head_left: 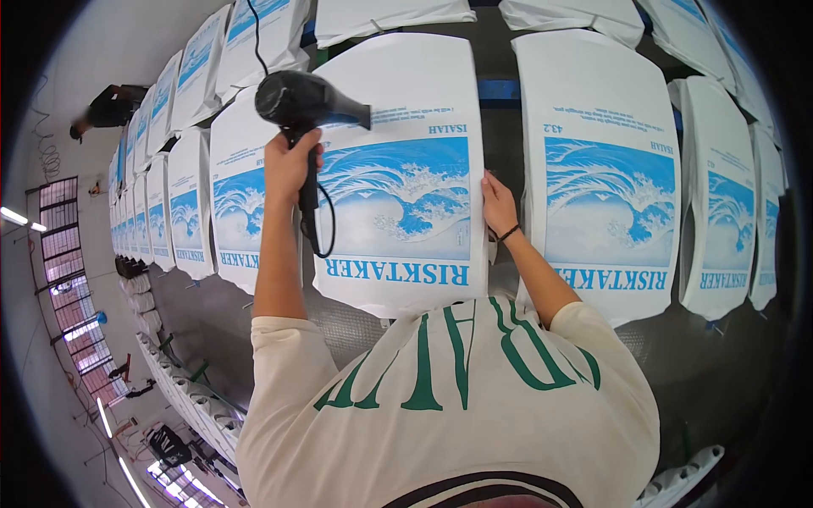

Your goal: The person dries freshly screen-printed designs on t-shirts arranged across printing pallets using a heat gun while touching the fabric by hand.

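My left hand [288,169] is closed round the handle of a black hair dryer [309,100]. Its nozzle points right, over the upper part of a white T-shirt [406,76] stretched on a flat board. That shirt bears a blue wave print [398,199] and upside-down lettering reading RISKTAKER. At the shirt's right edge, my right hand [501,206] grips the side, some fingers hidden by the edge. A black band circles the right wrist. The dryer's cord loops below the handle.
A matching printed shirt [605,169] lies just to the right, with more beyond it. On the left, a long row of printed shirts [186,203] recedes. A dark cord [257,38] runs up from the dryer. Another person [114,110] is at the far left.
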Demonstrator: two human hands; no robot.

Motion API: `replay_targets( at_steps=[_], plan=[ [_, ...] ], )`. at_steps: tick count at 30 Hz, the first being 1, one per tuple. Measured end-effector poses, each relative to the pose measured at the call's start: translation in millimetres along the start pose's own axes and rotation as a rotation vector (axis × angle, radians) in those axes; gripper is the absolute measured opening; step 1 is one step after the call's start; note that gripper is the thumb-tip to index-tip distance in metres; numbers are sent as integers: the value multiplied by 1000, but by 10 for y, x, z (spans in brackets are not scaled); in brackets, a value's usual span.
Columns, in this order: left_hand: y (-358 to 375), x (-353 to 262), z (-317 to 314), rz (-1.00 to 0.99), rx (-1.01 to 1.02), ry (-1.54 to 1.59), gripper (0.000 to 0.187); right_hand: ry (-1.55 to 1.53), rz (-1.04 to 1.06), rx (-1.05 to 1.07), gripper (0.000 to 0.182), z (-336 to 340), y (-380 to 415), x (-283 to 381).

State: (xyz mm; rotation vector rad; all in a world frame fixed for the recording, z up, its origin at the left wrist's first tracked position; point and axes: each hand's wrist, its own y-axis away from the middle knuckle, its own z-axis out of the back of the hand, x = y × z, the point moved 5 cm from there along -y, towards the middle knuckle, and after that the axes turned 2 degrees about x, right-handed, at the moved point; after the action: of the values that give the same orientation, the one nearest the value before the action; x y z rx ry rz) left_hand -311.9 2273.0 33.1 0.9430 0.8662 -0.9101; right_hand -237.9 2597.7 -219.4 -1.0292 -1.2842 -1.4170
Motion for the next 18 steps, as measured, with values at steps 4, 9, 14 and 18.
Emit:
replay_targets(
  at_steps=[4, 9, 14, 18],
  plan=[
    [-180, 46, 514, -9, -101, -72, 19, -66, -57, 29, 40, -68, -101, -163],
    [-243, 92, 574, -7, -92, -75, 17, -267, -182, 43, 40, -77, -102, -206],
    [-12, -75, -32, 13, 42, -20, 18, -189, -173, 60, 39, -33, -84, -128],
    [107, -202, -594, -11, 172, 4, 20, -134, -149, 97, 39, -16, -97, -123]
  ],
)
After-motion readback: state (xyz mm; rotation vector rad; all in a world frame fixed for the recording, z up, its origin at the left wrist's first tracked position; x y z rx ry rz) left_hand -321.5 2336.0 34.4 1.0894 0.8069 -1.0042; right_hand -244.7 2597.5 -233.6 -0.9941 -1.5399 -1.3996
